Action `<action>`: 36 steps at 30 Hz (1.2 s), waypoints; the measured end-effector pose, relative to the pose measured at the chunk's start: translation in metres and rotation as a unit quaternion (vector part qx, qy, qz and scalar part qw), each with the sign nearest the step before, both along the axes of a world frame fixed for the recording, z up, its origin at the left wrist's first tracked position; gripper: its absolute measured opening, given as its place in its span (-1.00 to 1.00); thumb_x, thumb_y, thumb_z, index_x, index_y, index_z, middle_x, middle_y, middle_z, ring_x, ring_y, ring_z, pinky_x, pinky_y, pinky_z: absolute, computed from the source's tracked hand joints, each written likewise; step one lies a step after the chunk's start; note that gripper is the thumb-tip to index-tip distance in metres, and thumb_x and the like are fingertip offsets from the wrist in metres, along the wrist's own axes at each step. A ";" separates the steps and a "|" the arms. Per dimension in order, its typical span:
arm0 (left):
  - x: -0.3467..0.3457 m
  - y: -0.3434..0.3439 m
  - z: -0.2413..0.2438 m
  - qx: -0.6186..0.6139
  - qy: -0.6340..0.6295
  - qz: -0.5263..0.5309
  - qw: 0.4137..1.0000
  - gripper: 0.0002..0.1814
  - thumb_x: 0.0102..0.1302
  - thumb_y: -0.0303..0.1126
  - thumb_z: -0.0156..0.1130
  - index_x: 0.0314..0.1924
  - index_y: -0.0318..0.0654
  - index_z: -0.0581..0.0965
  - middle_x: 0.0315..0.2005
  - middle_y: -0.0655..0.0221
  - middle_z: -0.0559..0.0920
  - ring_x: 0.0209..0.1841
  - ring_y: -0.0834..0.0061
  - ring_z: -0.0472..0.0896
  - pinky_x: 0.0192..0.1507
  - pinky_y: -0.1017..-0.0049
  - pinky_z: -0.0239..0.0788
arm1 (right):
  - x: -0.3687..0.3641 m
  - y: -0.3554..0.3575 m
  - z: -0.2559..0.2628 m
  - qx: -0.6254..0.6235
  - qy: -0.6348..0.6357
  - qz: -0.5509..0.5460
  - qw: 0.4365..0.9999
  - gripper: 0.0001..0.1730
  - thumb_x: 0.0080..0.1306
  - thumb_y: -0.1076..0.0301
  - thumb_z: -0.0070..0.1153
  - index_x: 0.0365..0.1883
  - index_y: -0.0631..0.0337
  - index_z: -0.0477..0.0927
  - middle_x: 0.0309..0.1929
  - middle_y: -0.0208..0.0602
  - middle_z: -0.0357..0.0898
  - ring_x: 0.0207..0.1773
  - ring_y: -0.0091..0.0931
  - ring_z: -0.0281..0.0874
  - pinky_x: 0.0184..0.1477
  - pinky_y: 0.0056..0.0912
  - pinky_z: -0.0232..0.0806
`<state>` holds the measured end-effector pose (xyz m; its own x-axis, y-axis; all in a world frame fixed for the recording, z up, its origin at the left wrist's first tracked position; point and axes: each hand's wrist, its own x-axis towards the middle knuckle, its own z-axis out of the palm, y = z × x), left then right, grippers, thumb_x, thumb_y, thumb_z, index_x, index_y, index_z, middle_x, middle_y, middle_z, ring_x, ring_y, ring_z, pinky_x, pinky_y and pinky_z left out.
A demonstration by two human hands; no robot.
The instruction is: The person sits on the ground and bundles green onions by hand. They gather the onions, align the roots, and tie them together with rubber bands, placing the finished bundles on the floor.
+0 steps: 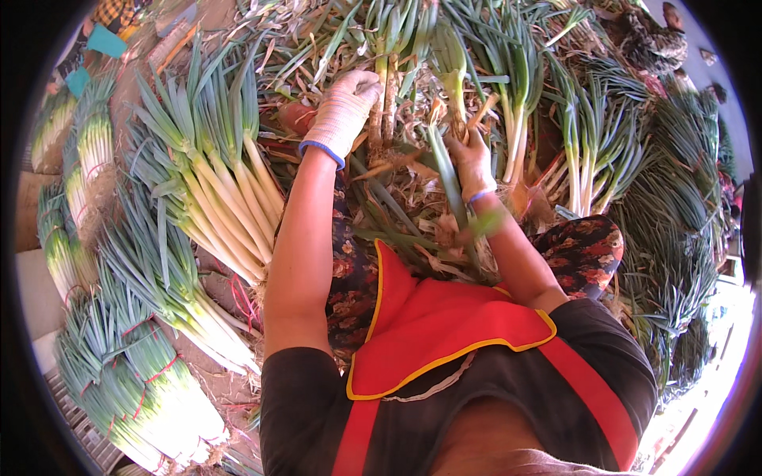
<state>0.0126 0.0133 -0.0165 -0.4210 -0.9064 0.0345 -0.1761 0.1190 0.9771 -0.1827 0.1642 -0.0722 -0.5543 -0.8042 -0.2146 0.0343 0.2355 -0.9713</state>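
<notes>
My left hand (pixel 351 107), in a cream knit glove with a blue cuff, lies at untrimmed green onions (pixel 390 95) with brown outer skin, right at its fingers; whether it grips them is unclear. My right hand (pixel 470 154), also gloved, has its fingers closed around the lower end of a green onion stalk (pixel 455 89) whose leaves point away from me. A loose leaf (pixel 446 172) hangs beside that hand. Onion skins and leaf scraps (pixel 417 196) lie below both hands, in front of my red apron (pixel 446 315).
Peeled green onions (pixel 226 196) lie in a fan at the left. Tied bundles (pixel 149 381) stand at the lower left, more at the far left. A large heap of green onions (pixel 667 178) fills the right side. Other people (pixel 652 41) are at the top corners.
</notes>
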 end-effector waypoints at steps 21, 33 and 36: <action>-0.037 0.024 0.008 0.245 0.352 -0.019 0.903 -0.55 0.26 -0.05 0.29 0.01 -0.19 0.51 -0.20 0.41 0.59 -0.13 0.46 0.49 -0.02 0.41 0.33 | 0.045 -0.058 0.109 -0.198 -0.146 0.144 0.958 -0.63 0.16 0.43 0.32 -0.14 0.24 0.43 -0.37 -0.34 0.54 -0.38 -0.55 0.50 -0.35 -0.53 0.40; 0.003 -0.012 0.008 0.241 0.407 0.112 0.874 -0.47 0.23 0.01 0.30 0.05 -0.21 0.50 -0.01 0.34 0.57 0.01 0.40 0.49 0.10 0.36 0.30 | 0.051 0.072 0.011 0.233 -0.023 0.226 0.945 -0.55 0.15 0.11 0.27 -0.21 0.34 0.57 -0.41 -0.27 0.58 -0.37 -0.52 0.52 -0.29 -0.46 0.45; 0.004 -0.006 0.020 0.257 0.409 0.127 0.866 -0.44 0.24 0.03 0.28 0.05 -0.25 0.50 -0.01 0.31 0.57 0.01 0.40 0.49 0.10 0.37 0.30 | 0.021 0.115 -0.059 0.302 0.129 0.327 0.886 -0.58 0.11 0.06 0.27 -0.25 0.25 0.59 -0.43 -0.27 0.58 -0.38 -0.53 0.51 -0.30 -0.43 0.40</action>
